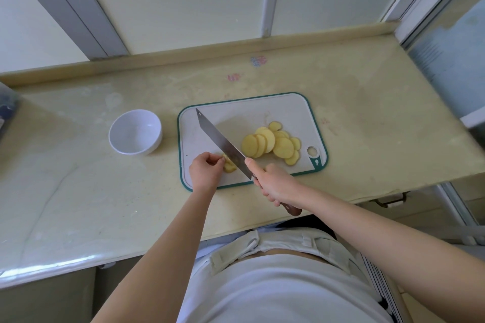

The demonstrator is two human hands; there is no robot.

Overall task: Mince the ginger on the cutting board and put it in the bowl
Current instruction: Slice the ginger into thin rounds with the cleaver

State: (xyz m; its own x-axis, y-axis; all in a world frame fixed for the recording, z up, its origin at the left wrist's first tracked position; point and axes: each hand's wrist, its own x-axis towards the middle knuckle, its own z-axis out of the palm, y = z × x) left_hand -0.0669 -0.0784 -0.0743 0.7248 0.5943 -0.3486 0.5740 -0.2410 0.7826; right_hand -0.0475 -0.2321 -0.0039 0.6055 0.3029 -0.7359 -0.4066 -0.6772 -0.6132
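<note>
your left hand [205,170] pinches ginger [229,164] on the cutting board [296,105] | your right hand [277,183] grips knife [220,139] | bowl [135,131] left of board

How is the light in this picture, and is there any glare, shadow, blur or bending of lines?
Head view: the light is soft and even. The knife throws a faint shadow on the cutting board. Glare shows on the counter's front edge. The wide lens bends the counter edges, and the far right side is blurred.
</note>
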